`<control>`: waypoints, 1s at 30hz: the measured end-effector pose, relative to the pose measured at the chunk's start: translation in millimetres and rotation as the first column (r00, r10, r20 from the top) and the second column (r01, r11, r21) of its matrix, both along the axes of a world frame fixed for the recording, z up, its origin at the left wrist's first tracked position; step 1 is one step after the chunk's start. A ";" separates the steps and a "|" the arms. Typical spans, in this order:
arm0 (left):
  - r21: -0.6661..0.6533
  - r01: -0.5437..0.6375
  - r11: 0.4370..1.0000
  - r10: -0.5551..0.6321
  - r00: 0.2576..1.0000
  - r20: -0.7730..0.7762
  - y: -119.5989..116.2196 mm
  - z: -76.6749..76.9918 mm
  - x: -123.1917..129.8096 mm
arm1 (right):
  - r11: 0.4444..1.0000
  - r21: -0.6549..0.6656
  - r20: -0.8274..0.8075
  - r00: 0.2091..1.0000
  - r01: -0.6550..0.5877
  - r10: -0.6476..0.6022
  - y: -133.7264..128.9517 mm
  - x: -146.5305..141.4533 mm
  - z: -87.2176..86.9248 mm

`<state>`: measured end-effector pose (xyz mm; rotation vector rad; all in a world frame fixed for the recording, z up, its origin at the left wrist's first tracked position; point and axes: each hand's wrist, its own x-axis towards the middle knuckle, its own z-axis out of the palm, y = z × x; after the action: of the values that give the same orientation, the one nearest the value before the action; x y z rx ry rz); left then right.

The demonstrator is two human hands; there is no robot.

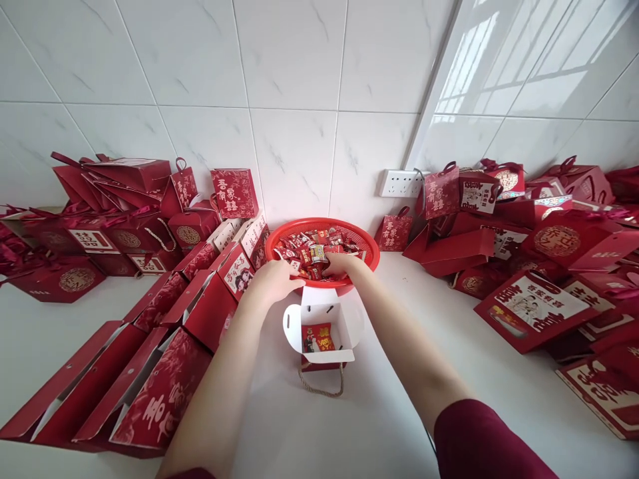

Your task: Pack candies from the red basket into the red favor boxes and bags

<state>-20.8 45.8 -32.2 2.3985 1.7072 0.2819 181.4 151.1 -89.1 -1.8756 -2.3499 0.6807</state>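
At the far left, a heap of red gift boxes (pixel 128 237) sits against the tiled wall (pixel 294 60), several with ribbon handles and 1 with a pale rope handle. Next, red cartons (pixel 200 303) stand close together in 2 lines running back toward the wall, with white inner faces showing at their tops. The left hand (pixel 273 283) rests at the near left edge of the red basket (pixel 373 247), its thumb stretched out and its other fingers partly hidden; I cannot tell if it grips anything. The basket stands by the wall, filled with wrapped sweets (pixel 317 254). Just in front, 1 open box (pixel 319 299) sits between the forearms, its white flaps spread, a red packet (pixel 319 338) inside and a rope handle (pixel 322 394) hanging nearest the wearer. The right hand (pixel 343 264) reaches in among the sweets, fingertips hidden, so its grip cannot be told. Further right, 1 small box (pixel 394 233) leans below a socket panel (pixel 401 183), beside another heap of boxes (pixel 529 296).
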 end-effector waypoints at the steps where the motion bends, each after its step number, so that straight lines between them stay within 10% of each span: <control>1: 0.001 0.009 1.000 -0.009 1.000 0.007 0.1 0.0 -0.3 | 1.000 0.009 -0.010 1.000 -0.009 0.009 -0.2 0.1 -1.6; 13: 0.002 0.009 1.000 -0.009 1.000 -0.015 0.7 0.0 0.2 | 0.973 0.232 -0.245 0.967 -0.017 0.075 -36.9 28.2 4.6; 30: -0.019 0.019 1.000 -0.019 1.000 0.002 3.3 -4.0 -1.9 | 0.984 0.014 0.064 0.982 -0.176 0.175 6.8 -19.3 2.7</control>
<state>-22.6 49.2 -36.2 2.3992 1.6772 0.2638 162.1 157.9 -86.4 -1.7210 -2.5748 0.6182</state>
